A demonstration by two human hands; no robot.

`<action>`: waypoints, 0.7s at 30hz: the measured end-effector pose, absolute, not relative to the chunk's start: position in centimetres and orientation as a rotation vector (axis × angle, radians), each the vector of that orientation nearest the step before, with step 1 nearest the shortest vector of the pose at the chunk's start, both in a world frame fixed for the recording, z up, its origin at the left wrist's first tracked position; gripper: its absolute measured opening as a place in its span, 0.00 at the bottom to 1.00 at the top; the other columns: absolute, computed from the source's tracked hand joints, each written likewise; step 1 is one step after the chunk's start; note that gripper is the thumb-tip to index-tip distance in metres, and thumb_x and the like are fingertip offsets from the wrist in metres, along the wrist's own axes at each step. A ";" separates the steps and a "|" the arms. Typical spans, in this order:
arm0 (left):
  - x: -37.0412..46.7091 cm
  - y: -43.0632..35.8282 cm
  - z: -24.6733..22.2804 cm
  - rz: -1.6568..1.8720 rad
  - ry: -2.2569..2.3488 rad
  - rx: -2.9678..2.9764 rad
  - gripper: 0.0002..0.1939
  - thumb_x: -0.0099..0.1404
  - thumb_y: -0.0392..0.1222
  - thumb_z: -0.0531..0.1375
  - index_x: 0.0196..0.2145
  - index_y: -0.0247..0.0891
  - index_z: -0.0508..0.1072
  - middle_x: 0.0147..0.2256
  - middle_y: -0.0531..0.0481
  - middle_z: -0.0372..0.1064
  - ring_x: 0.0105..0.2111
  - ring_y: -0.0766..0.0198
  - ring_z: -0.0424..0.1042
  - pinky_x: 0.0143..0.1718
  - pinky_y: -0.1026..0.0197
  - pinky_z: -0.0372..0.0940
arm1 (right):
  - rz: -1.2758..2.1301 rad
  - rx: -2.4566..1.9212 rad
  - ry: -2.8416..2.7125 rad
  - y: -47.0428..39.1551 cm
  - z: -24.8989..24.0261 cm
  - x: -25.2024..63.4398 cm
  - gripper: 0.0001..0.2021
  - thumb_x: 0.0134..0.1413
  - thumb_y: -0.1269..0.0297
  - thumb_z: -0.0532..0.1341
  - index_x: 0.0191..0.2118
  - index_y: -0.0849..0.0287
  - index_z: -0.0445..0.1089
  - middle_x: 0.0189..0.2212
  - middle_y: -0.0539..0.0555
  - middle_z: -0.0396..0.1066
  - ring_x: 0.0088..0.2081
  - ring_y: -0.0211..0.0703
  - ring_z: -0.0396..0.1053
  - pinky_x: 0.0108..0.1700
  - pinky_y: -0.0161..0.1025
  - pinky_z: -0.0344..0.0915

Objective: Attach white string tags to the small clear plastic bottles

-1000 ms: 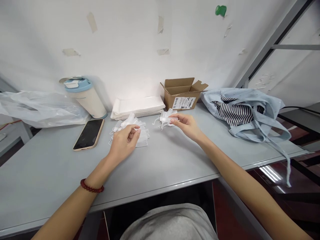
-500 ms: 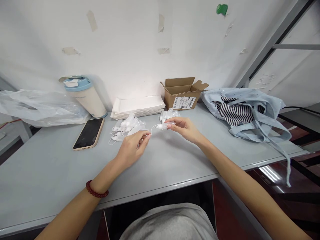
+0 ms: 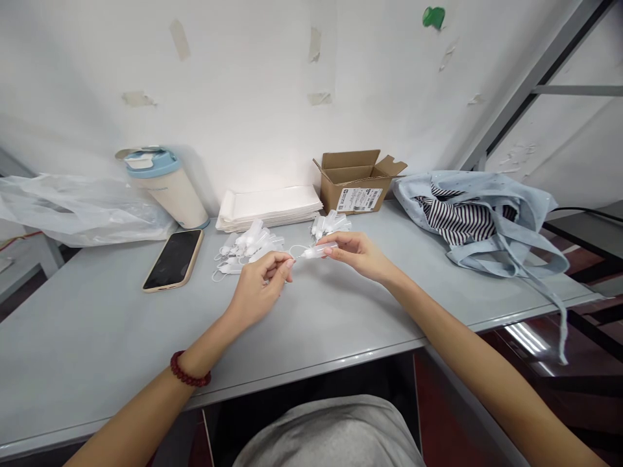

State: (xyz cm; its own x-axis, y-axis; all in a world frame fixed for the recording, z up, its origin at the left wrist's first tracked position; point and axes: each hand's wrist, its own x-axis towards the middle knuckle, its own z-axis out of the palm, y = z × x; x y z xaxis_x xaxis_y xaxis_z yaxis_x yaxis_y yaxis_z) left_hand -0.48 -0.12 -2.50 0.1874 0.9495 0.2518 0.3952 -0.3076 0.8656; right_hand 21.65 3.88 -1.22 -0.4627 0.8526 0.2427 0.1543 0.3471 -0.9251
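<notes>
Between thumb and fingers of my right hand (image 3: 354, 253) is a small clear plastic bottle (image 3: 317, 251) with a white cap, its tip pointing left. A thin white cord loop (image 3: 295, 247) comes off the cap end. My left hand (image 3: 265, 275) pinches the cord close to the tip; the exact bit gripped is hidden by the fingertips. Beyond my left hand lies a pile of similar small bottles (image 3: 250, 243) with white loops. A smaller group of them (image 3: 331, 222) rests behind my right hand, before the cardboard box.
Along the wall stand a plastic bag (image 3: 87, 211), a blue-lidded tumbler (image 3: 168, 188), a stack of white paper sheets or envelopes (image 3: 270, 204) and an open cardboard box (image 3: 357, 185). A phone (image 3: 174, 259) lies left; a light-blue cloth bag (image 3: 487, 214) lies right, its strap over the table edge.
The cord, earlier a single curve reaching to my left fingers, now bows into a loop above the tip. My left fingertips have come closer to the cap; the bottle has shifted slightly left and down.
</notes>
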 end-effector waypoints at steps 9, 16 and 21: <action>-0.4 -0.1 -2.3 1.102 1.241 1.762 0.12 0.65 0.49 0.55 0.35 0.37 0.70 0.24 0.54 0.67 0.17 0.70 0.62 0.20 0.65 0.60 | 1.181 -0.865 -1.846 3.9 -1.3 21.7 0.13 0.55 0.55 0.61 0.40 0.59 0.74 0.35 0.54 0.73 0.39 0.42 0.70 0.44 0.41 0.65; -0.4 -0.2 -2.2 1.091 1.244 1.777 0.12 0.65 0.48 0.55 0.34 0.37 0.70 0.24 0.54 0.67 0.17 0.71 0.62 0.20 0.65 0.59 | 1.183 -0.869 -1.853 4.0 -1.4 21.7 0.14 0.54 0.55 0.61 0.40 0.59 0.74 0.33 0.53 0.73 0.38 0.42 0.70 0.44 0.41 0.65; -0.5 -0.2 -2.3 1.052 1.276 1.877 0.11 0.65 0.46 0.54 0.34 0.37 0.70 0.24 0.53 0.67 0.19 0.70 0.62 0.22 0.65 0.58 | 1.137 -0.874 -1.886 3.9 -1.5 21.7 0.13 0.55 0.55 0.60 0.39 0.60 0.74 0.32 0.53 0.72 0.36 0.40 0.69 0.42 0.40 0.64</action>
